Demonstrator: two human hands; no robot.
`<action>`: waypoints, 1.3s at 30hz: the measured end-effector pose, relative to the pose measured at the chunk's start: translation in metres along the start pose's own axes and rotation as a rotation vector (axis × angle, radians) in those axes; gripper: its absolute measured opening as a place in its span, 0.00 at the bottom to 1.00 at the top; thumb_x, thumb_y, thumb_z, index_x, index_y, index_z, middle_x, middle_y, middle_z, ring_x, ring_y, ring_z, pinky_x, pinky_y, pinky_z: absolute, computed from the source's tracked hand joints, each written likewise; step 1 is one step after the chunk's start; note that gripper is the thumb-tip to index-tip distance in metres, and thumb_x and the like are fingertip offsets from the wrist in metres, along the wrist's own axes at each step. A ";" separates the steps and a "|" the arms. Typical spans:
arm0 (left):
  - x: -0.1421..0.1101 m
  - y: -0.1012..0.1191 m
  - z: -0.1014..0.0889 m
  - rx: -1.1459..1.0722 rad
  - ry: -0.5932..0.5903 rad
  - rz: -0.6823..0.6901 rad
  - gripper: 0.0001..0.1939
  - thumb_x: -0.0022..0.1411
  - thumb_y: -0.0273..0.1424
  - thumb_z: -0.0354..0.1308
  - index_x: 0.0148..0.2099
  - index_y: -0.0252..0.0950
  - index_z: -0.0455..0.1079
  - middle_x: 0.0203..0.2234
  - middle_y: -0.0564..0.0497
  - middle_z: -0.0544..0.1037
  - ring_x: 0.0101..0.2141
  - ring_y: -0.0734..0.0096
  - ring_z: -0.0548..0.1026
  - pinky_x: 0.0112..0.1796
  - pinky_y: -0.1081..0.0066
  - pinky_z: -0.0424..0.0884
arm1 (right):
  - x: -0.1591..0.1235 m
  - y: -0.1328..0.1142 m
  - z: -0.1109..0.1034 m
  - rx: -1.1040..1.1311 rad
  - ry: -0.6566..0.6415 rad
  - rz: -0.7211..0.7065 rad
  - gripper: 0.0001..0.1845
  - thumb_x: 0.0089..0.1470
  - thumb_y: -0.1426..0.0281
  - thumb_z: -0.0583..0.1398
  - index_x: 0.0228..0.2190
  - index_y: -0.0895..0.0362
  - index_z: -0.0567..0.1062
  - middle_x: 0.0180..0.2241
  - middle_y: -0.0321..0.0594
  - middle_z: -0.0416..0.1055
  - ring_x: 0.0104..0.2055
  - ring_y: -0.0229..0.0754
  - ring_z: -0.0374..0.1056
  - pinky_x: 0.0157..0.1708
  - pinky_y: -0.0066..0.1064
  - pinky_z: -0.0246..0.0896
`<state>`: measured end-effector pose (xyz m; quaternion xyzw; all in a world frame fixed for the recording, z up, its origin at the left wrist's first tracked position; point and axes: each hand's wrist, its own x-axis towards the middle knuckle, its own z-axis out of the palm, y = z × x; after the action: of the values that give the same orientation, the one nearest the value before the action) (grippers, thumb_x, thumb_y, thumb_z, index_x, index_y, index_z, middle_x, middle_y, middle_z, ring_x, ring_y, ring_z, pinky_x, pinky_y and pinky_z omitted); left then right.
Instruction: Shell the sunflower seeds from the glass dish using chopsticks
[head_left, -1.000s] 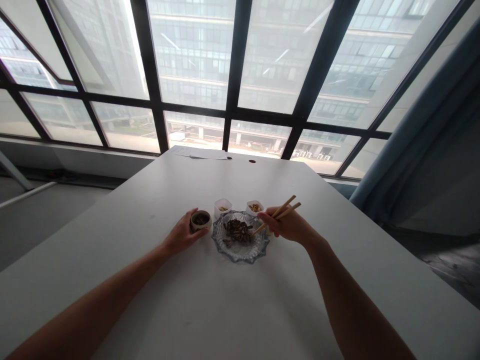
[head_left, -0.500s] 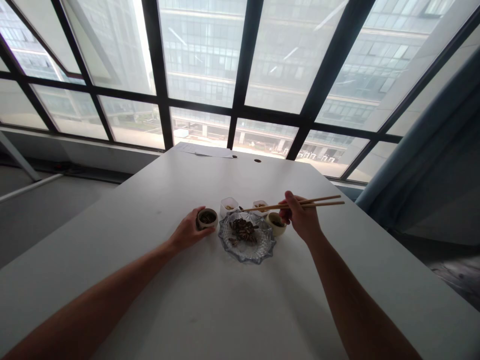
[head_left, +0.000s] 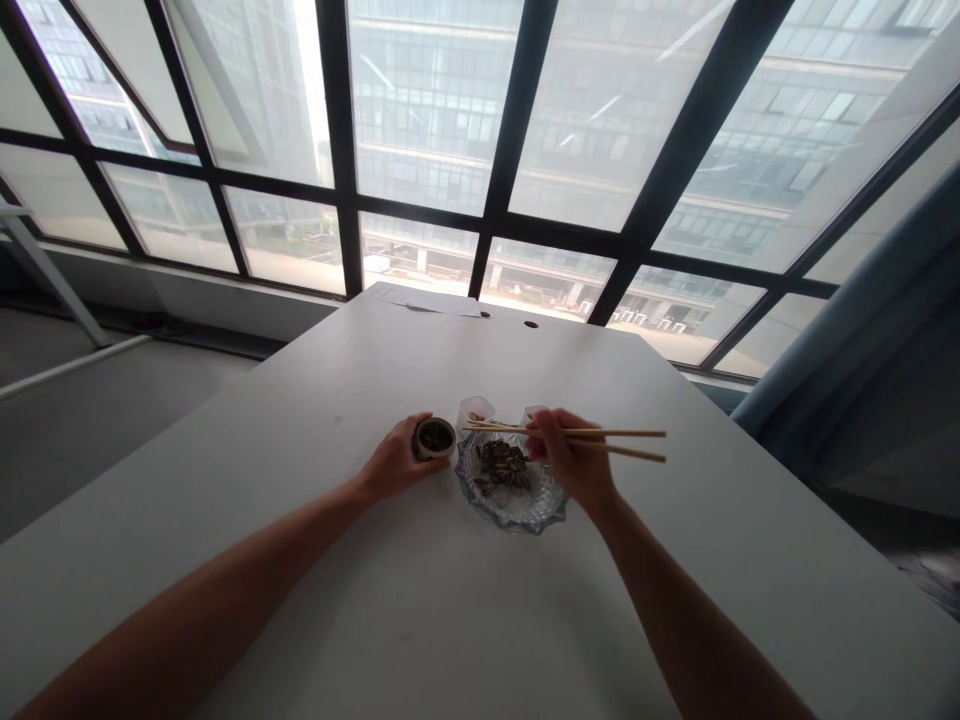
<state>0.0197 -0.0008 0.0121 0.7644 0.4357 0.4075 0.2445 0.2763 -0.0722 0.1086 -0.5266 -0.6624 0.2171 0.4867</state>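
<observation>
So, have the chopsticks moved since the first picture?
Yes. Judged against the glass dish, the chopsticks have shifted left and away from the person: their tips went from the dark pieces to around the dish's far-left rim.

1. Table: plain white, greyer toward the near edge.
2. Glass plate: clear, textured, its scalloped rim blue-grey.
3. Heaped pieces: dark brown mottled with tan.
4. Chopsticks: yellowish tan.
5. Cup: pale cream rim, dark inside.
6. Paper, table's far left corner: white.
7. Tub: translucent whitish.
</observation>
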 end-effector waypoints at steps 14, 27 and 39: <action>0.000 -0.004 -0.001 -0.044 -0.018 -0.006 0.38 0.51 0.45 0.69 0.60 0.35 0.64 0.51 0.39 0.78 0.52 0.50 0.76 0.54 0.52 0.71 | 0.004 0.027 -0.028 -0.098 -0.275 0.004 0.26 0.57 0.49 0.62 0.20 0.56 0.73 0.16 0.38 0.71 0.16 0.38 0.66 0.16 0.27 0.59; 0.000 -0.005 0.000 -0.025 -0.022 -0.039 0.39 0.52 0.46 0.68 0.61 0.34 0.63 0.51 0.39 0.77 0.52 0.50 0.76 0.53 0.52 0.71 | 0.002 0.024 -0.026 -0.140 -0.225 -0.106 0.26 0.61 0.51 0.59 0.19 0.55 0.72 0.16 0.39 0.70 0.17 0.38 0.65 0.18 0.28 0.60; 0.000 0.000 -0.002 -0.017 -0.041 -0.048 0.39 0.52 0.45 0.67 0.61 0.33 0.63 0.53 0.37 0.76 0.54 0.48 0.74 0.55 0.51 0.70 | 0.000 0.024 -0.020 -0.122 -0.274 -0.063 0.25 0.59 0.50 0.60 0.20 0.55 0.73 0.16 0.39 0.71 0.17 0.39 0.66 0.18 0.30 0.59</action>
<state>0.0178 -0.0005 0.0129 0.7597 0.4456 0.3895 0.2695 0.3053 -0.0682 0.0984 -0.4994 -0.7509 0.2308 0.3653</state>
